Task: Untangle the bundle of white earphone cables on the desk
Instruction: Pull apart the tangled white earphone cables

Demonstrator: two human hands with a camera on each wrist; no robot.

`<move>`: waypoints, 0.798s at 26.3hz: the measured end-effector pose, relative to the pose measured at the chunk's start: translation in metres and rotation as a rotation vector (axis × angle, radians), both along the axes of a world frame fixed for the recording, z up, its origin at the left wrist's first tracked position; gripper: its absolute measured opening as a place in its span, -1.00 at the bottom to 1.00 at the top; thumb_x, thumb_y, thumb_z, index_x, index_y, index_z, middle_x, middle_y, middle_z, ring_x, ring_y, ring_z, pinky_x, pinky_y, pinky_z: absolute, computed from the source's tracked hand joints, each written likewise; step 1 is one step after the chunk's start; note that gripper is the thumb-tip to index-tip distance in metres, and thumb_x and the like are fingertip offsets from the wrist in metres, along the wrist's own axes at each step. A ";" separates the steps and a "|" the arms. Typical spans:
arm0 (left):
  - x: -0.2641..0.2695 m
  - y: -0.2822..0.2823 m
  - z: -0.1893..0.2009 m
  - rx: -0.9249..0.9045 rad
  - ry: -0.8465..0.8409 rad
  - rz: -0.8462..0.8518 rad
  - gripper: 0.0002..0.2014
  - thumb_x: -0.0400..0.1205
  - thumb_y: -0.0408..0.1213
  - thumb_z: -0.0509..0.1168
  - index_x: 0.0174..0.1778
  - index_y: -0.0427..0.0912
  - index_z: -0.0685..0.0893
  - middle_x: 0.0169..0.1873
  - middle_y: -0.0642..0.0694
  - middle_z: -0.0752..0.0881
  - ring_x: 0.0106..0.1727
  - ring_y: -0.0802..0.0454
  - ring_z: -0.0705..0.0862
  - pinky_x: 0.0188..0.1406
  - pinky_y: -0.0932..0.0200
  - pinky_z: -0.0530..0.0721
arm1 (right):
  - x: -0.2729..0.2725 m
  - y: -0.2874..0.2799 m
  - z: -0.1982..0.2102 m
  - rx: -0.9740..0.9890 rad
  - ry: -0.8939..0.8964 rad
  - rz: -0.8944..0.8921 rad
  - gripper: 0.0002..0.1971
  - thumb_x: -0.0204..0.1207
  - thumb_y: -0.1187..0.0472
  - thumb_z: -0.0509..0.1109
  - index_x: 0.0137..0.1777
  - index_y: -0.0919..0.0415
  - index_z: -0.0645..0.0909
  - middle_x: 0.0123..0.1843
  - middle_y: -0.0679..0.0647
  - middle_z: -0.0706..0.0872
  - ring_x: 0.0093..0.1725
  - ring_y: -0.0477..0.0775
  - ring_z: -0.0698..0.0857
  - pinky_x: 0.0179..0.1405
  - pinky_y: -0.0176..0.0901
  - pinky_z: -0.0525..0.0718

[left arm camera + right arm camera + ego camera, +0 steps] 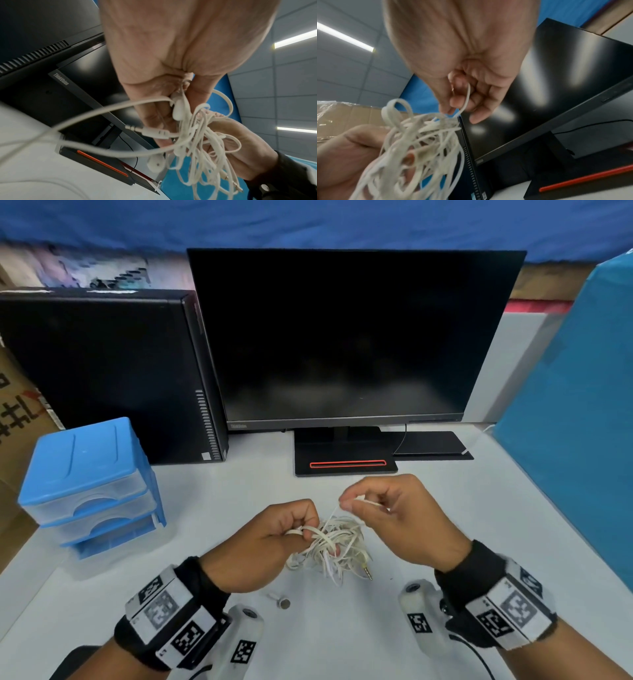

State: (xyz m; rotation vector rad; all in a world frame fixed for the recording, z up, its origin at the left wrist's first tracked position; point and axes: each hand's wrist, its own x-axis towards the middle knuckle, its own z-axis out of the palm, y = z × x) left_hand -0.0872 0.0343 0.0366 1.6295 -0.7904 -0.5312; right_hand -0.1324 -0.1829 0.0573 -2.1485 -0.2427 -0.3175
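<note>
A tangled bundle of white earphone cables [330, 549] hangs just above the white desk [445, 525], in front of the monitor stand. My left hand [274, 539] grips the bundle's left side with curled fingers; in the left wrist view the cable bundle [197, 135] shows an audio plug [147, 131] sticking out leftward. My right hand [383, 511] sits higher and to the right, pinching one strand [342, 506] between thumb and forefinger. The right wrist view shows that strand [467, 98] running up from the cable bundle [423, 142]. A loose earbud [279, 601] lies on the desk below the bundle.
A black monitor [349, 337] on its stand [346, 463] stands behind my hands. A black computer tower [113, 371] is at the back left, with blue plastic drawers [89, 484] in front of it. A blue panel [582, 412] borders the right side.
</note>
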 end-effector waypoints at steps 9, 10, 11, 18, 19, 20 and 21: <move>0.008 0.007 -0.001 -0.046 0.016 0.051 -0.68 0.48 -0.50 0.19 -0.40 0.07 0.53 -0.38 -0.09 0.57 -0.29 0.05 0.47 -0.25 0.22 0.41 | 0.004 -0.016 0.011 0.322 0.128 0.056 -0.83 0.51 0.32 0.54 0.08 0.13 0.78 -0.47 -0.05 0.41 -0.40 0.12 0.38 -0.16 -0.19 0.60; 0.009 0.007 -0.001 -0.046 0.020 0.053 -0.69 0.47 -0.50 0.20 -0.40 0.06 0.53 -0.37 -0.11 0.57 -0.29 0.04 0.47 -0.26 0.22 0.41 | 0.002 -0.016 0.015 0.174 0.131 0.068 -0.87 0.48 0.27 0.57 -0.01 0.09 0.83 -0.52 -0.13 0.45 -0.43 0.14 0.38 -0.18 -0.24 0.58; 0.010 0.008 -0.002 -0.048 0.024 0.052 -0.69 0.47 -0.51 0.19 -0.39 0.05 0.53 -0.37 -0.12 0.57 -0.30 0.05 0.47 -0.27 0.22 0.41 | -0.001 -0.016 0.018 0.089 0.137 0.070 -0.93 0.47 0.25 0.58 -0.09 0.08 0.85 -0.54 -0.18 0.57 -0.47 0.03 0.46 -0.21 -0.35 0.54; 0.008 0.004 -0.001 -0.077 0.051 0.033 -0.71 0.47 -0.49 0.20 -0.39 0.03 0.54 -0.35 -0.07 0.61 -0.25 0.04 0.51 -0.24 0.28 0.44 | 0.014 -0.028 0.012 0.408 -0.060 -0.486 -0.88 0.70 0.34 0.23 -0.08 0.19 0.51 -0.47 0.08 0.52 -0.62 0.04 0.58 -0.55 -0.20 0.57; 0.007 0.004 -0.001 -0.081 0.062 0.032 -0.70 0.48 -0.49 0.20 -0.40 0.05 0.54 -0.35 -0.10 0.59 -0.25 0.00 0.48 -0.25 0.26 0.43 | 0.016 -0.030 0.011 0.557 0.028 -0.503 -0.88 0.70 0.37 0.19 -0.02 0.17 0.49 -0.45 0.09 0.49 -0.61 0.03 0.52 -0.54 -0.17 0.58; 0.007 0.004 -0.002 -0.084 0.072 0.030 -0.70 0.48 -0.49 0.21 -0.41 0.05 0.54 -0.36 -0.10 0.58 -0.25 -0.02 0.47 -0.27 0.25 0.42 | 0.017 -0.031 0.013 0.642 0.137 -0.460 -0.85 0.68 0.39 0.19 0.02 0.15 0.51 -0.43 0.09 0.48 -0.58 -0.01 0.46 -0.51 -0.15 0.56; 0.006 0.003 -0.002 -0.087 0.077 0.026 -0.70 0.48 -0.49 0.21 -0.41 0.05 0.55 -0.37 -0.09 0.58 -0.27 -0.02 0.47 -0.28 0.25 0.43 | 0.016 -0.033 0.015 0.636 0.232 -0.381 -0.84 0.65 0.40 0.23 0.04 0.14 0.56 -0.42 0.07 0.49 -0.55 -0.06 0.43 -0.48 -0.16 0.53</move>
